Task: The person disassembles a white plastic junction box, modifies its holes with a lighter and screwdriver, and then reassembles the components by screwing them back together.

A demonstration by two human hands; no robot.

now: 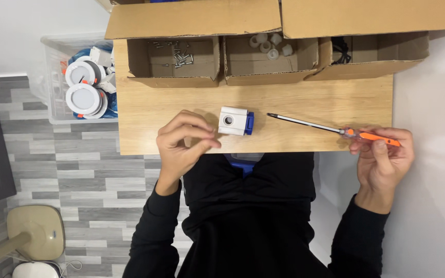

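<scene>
- The left hand [184, 141] rests at the front edge of the wooden bench [145, 110], fingers curled inward with the fingertips pinched together. Whether anything small sits between the fingertips cannot be told.
- A small white block with a round hole and a blue end piece [235, 121] lies on the bench just to the right of the left hand, apart from the fingers.
- The right hand [383, 157] is closed around the orange handle of a screwdriver [336, 129] at the right edge of the bench.
- The screwdriver shaft lies nearly level and points left toward the white block. The tip stops short of the block.
- Three open cardboard compartments stand along the far side of the bench:
- The left box [173, 62] contains loose metal screws.
- The middle box [269, 59] contains small white round parts.
- The right box [372, 51] contains a dark item, too small to identify.
- A clear plastic bin [52, 82] with round white lamp fittings stands on the floor to the left of the bench.
</scene>
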